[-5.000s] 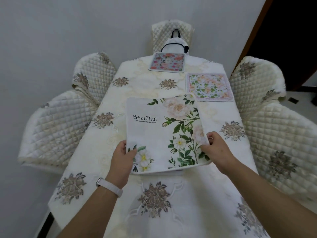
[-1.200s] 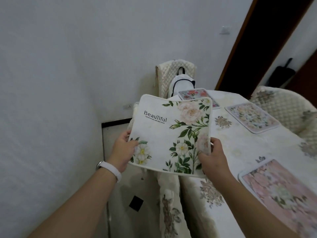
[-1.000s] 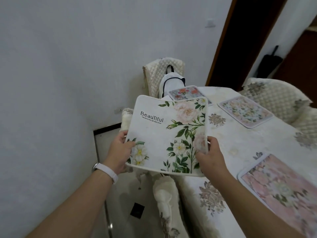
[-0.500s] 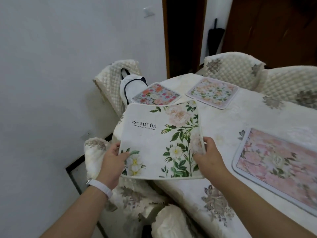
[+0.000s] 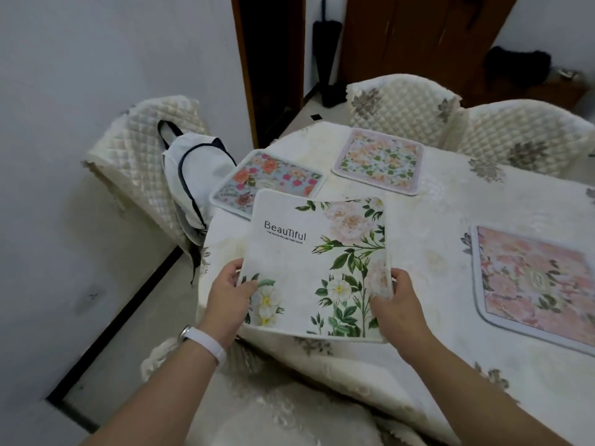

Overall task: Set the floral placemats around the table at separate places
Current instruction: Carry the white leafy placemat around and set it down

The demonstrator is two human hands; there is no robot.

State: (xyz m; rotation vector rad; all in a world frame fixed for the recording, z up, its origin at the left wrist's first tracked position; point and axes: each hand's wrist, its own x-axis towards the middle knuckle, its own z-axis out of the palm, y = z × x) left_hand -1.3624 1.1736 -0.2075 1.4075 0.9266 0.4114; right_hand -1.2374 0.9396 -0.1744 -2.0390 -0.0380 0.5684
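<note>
I hold a white placemat (image 5: 306,259) printed with green leaves, pale roses and the word "Beautiful" just above the near long side of the table (image 5: 450,226). My left hand (image 5: 230,297) grips its lower left corner. My right hand (image 5: 397,304) grips its lower right edge. Three other placemats lie flat on the cream tablecloth: a bright multicoloured one (image 5: 273,178) at the table's far-left end, partly behind the held mat, a pale floral one (image 5: 380,160) on the far side, and a large pink one (image 5: 534,281) at the right.
Quilted cream chairs stand around the table: one at the left end (image 5: 141,149) with a white backpack (image 5: 196,175) on it, two on the far side (image 5: 402,104) (image 5: 528,136), and one (image 5: 257,407) right below my arms. A white wall (image 5: 80,91) is on the left.
I have walked around from the table's end to its long side, carrying the white placemat in both hands. Over the last second it has come in over the tablecloth.
</note>
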